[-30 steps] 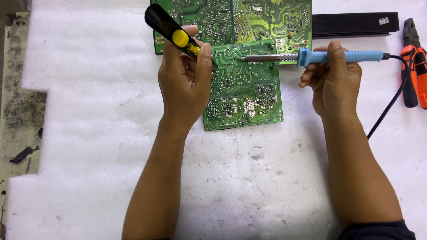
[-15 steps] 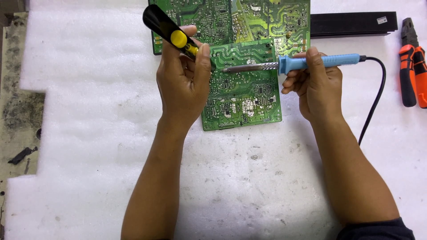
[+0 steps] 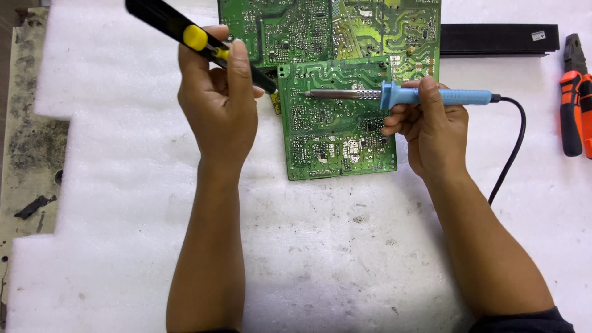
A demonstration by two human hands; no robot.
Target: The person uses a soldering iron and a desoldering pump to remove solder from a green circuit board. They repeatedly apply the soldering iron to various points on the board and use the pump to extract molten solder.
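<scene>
A white foam sheet (image 3: 308, 265) covers most of the workbench, seen from above, and nothing here is a container. At the far left a strip of grimy, stained bench (image 3: 28, 142) shows past the sheet's stepped edge.

Left of centre, the left hand (image 3: 219, 108) is raised above the foam, its fingers wrapped around a black and yellow tool (image 3: 194, 40). The tool slants from the upper left down to the right, and its dark tip ends at the left edge of a small green circuit board (image 3: 339, 132).

That board lies flat on the foam between the two hands, with its solder side up. Its top edge overlaps a larger green circuit board (image 3: 296, 28) that runs to the top of the view.

Right of centre, the right hand (image 3: 431, 126) grips the blue handle of a soldering iron (image 3: 401, 95). The iron lies level, with its metal tip pointing left over the small board's upper part. Its black cord (image 3: 515, 145) curves down behind the right wrist.

Further right, a long black bar (image 3: 499, 40) lies on the foam along the top, touching the larger board's right edge. At the far right edge lie orange and black pliers (image 3: 576, 95), well apart from both hands.
</scene>
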